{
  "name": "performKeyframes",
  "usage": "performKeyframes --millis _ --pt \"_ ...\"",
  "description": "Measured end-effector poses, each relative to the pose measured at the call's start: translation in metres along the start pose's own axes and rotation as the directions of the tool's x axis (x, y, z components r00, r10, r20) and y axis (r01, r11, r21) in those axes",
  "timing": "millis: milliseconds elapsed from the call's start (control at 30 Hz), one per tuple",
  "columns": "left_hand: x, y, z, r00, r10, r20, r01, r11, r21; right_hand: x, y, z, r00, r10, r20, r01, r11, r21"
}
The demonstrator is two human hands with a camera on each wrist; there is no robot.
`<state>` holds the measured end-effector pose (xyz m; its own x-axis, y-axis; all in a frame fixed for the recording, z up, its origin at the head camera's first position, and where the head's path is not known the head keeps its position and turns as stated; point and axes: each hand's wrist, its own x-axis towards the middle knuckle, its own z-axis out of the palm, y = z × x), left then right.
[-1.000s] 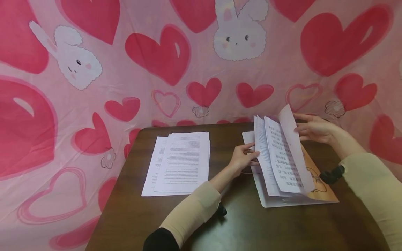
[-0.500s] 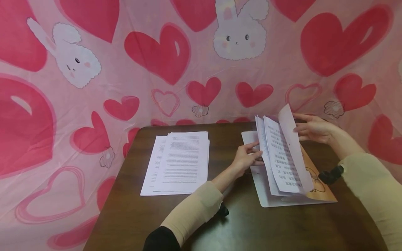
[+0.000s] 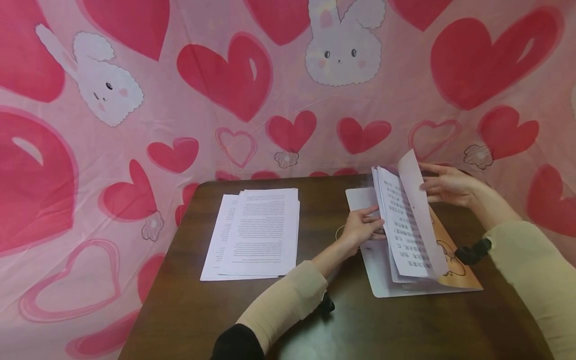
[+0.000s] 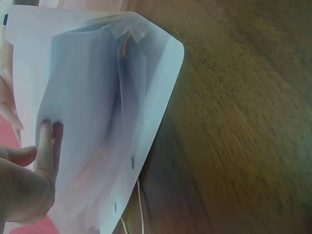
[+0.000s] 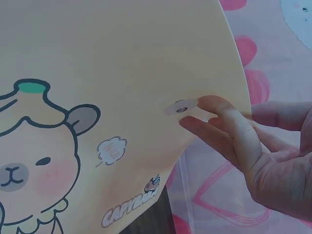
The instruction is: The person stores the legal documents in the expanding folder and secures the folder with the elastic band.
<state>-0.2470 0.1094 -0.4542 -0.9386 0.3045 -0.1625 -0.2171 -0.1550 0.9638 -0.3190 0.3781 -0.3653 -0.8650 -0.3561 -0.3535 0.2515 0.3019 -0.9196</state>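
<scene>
A paper file folder [image 3: 371, 280] lies on the table's right side, its inside white and its cover [image 5: 126, 53] orange with a cartoon capybara. Printed sheets [image 3: 402, 240] stand tilted inside it, leaning toward the raised cover. My left hand [image 3: 362, 227] holds these sheets at their left edge, thumb on one side and fingers on the other, as the left wrist view shows. My right hand [image 3: 452, 185] grips the cover's edge near a round white disc [image 5: 181, 107], keeping the cover up. A thin cord [image 4: 142, 207] trails from the folder's edge.
A stack of printed sheets [image 3: 261, 232] lies on the left of the brown wooden table [image 3: 360, 330], slightly uneven at the edges. Behind the table hangs a pink cloth [image 3: 211, 115] with hearts and rabbits.
My left hand has moved right, bringing the sheets closer to the cover; more of the folder's white inside shows. The right hand and the cover have hardly moved.
</scene>
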Motion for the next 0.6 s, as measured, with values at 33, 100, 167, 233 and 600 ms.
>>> performKeyframes --millis 33,100,167,233,600 --pt "0.000 0.000 0.002 1.000 -0.001 -0.003 0.001 1.000 -0.001 0.000 0.000 0.000 1.000 0.001 -0.001 -0.001 1.000 0.001" --pt "0.002 -0.002 0.005 1.000 -0.001 -0.009 0.001 1.000 0.006 0.000 0.000 0.001 1.000 0.003 0.001 -0.003 1.000 0.012" --pt "0.003 -0.004 0.008 1.000 0.002 -0.011 -0.002 1.000 -0.002 0.000 0.001 0.001 1.000 0.005 0.004 -0.005 1.000 0.029" --pt "0.004 -0.006 0.010 1.000 0.003 -0.011 -0.003 1.000 -0.011 0.000 0.001 0.001 1.000 0.004 0.006 -0.005 0.999 0.043" --pt "-0.002 -0.011 0.008 1.000 -0.030 0.001 0.030 0.998 0.056 -0.003 0.002 0.000 1.000 0.001 0.009 -0.002 0.997 0.079"
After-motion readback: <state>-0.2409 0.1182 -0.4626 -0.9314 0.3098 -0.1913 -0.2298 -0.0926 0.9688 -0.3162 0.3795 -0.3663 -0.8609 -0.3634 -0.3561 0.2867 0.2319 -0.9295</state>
